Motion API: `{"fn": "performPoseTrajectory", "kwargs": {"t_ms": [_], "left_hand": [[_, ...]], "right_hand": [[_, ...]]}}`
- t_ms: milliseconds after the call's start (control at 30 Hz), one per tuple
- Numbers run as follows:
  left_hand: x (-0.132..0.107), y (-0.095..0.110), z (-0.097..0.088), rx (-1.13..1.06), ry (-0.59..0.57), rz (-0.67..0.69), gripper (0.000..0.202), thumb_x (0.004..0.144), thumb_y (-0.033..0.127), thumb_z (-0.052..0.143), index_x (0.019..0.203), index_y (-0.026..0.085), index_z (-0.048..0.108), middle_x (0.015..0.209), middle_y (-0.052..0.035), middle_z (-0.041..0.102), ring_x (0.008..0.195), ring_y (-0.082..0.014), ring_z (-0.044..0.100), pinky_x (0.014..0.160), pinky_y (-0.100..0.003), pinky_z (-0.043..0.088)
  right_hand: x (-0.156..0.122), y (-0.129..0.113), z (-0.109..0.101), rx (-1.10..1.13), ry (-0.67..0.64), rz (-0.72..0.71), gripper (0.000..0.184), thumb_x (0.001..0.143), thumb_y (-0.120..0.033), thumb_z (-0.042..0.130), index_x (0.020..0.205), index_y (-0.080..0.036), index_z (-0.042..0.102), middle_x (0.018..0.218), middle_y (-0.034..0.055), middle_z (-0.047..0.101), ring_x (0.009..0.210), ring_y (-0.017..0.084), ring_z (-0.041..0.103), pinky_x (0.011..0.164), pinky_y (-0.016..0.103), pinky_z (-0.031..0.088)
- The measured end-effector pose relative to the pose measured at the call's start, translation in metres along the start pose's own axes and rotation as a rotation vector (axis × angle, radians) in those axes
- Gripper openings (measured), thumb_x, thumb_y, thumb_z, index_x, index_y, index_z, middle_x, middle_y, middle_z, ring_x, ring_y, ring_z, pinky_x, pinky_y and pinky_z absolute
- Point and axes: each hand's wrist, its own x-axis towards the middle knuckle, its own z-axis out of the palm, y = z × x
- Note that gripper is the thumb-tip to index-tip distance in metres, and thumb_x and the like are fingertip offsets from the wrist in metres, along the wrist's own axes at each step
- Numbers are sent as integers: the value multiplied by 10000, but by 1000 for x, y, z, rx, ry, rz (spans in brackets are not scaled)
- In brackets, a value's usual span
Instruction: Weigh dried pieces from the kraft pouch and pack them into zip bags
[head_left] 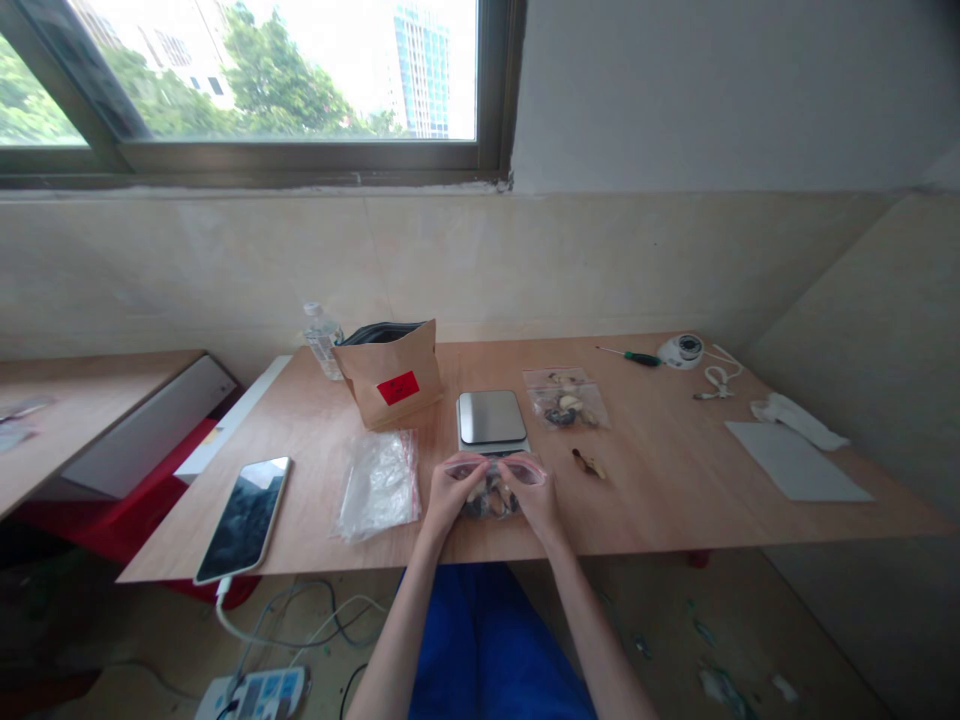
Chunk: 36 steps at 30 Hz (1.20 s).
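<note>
Near the table's front edge, a clear zip bag with dark and pale dried pieces inside lies between my hands. My left hand pinches the left part of the bag's top edge. On the other side, my right hand is closed on the right part of the same edge. Just beyond the bag stands a small scale with a bare metal plate. A second filled zip bag lies to the scale's right, and a single brown dried piece rests on the wood in front of it.
Left of my hands lie a stack of flat clear bags and a phone on a cable. An open brown paper pouch and a bottle stand behind. A screwdriver, a white camera and a white sheet are at right.
</note>
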Motion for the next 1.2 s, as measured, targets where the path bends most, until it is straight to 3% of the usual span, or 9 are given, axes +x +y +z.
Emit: {"fn": "performPoseTrajectory", "kwargs": {"t_ms": [233, 667, 867, 1100, 1200], "left_hand": [[0, -2, -1, 25, -9, 25, 209, 730, 349, 677, 783, 150, 717, 810, -77, 707, 779, -196, 651, 709, -271, 503], [-2, 2, 0, -1, -5, -11, 204, 727, 347, 678, 760, 151, 724, 787, -74, 709, 756, -192, 649, 688, -261, 490], [-2, 2, -4, -41, 28, -66, 210, 737, 349, 668, 757, 148, 724, 767, -65, 712, 753, -194, 640, 696, -265, 476], [-1, 1, -3, -40, 51, -74, 232, 715, 368, 685, 736, 138, 714, 730, -54, 700, 718, -181, 626, 660, -247, 459], [-1, 2, -3, -57, 51, -84, 309, 730, 429, 655, 701, 126, 704, 685, -48, 678, 656, -161, 598, 611, -236, 441]], "right_hand": [[1, -1, 0, 52, -80, 26, 145, 759, -337, 626, 710, -204, 656, 757, 31, 647, 782, 188, 601, 753, 328, 488], [-1, -6, 1, 15, -18, -26, 141, 754, -321, 647, 673, -205, 658, 712, 24, 648, 750, 185, 596, 718, 312, 475], [-2, -2, -2, 39, -29, 75, 193, 783, -379, 621, 787, -196, 683, 809, 46, 661, 808, 197, 612, 757, 329, 483], [-3, 5, 1, 3, 13, 70, 229, 766, -408, 629, 775, -183, 671, 790, 46, 646, 797, 193, 608, 749, 314, 481], [-3, 6, 0, 76, -4, 135, 287, 774, -445, 607, 808, -167, 671, 817, 59, 673, 805, 198, 626, 744, 307, 487]]}}
